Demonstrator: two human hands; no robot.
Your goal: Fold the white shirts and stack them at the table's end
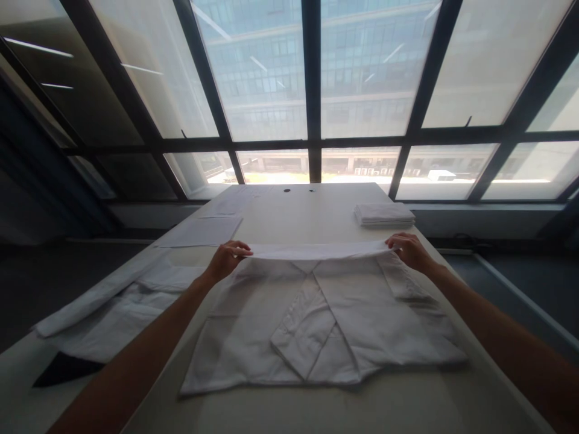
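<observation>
Two hands, left hand [227,255] and right hand [409,248], pinch one white shirt's [316,319] far edge.

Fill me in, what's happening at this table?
A person is working a white garment spread flat on a white table. The left hand and right hand each pinch one end of its far edge, lifted slightly off the table, with both sleeves already folded in across the middle. A folded stack of white cloth sits at the far right, and more unfolded white cloth lies to the left.
</observation>
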